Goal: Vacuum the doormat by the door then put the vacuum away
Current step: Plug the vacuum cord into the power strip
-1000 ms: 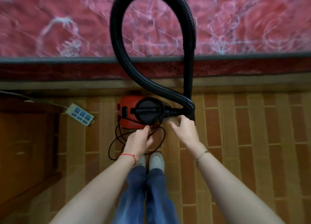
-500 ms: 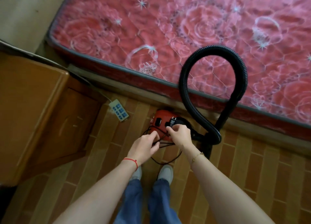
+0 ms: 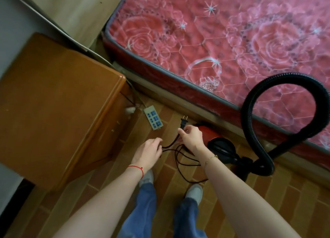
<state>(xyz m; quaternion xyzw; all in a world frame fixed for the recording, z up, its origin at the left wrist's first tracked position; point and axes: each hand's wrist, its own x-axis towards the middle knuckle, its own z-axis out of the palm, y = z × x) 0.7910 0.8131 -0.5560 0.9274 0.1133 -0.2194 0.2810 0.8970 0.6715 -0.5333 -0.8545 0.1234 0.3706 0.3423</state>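
Brick-pattern floor carries: red vacuum beside bed base, black hose looped upward, slack cord coiled nearby, power strip beside wooden cabinet.

Left hand, right hand curled, pinching.

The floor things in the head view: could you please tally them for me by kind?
Red canister vacuum with black hose: 1
Black power cord with two-pin plug: 1
White power strip with blue sockets: 1
Wooden bedside cabinet: 1
White shoes: 2
Total: 6
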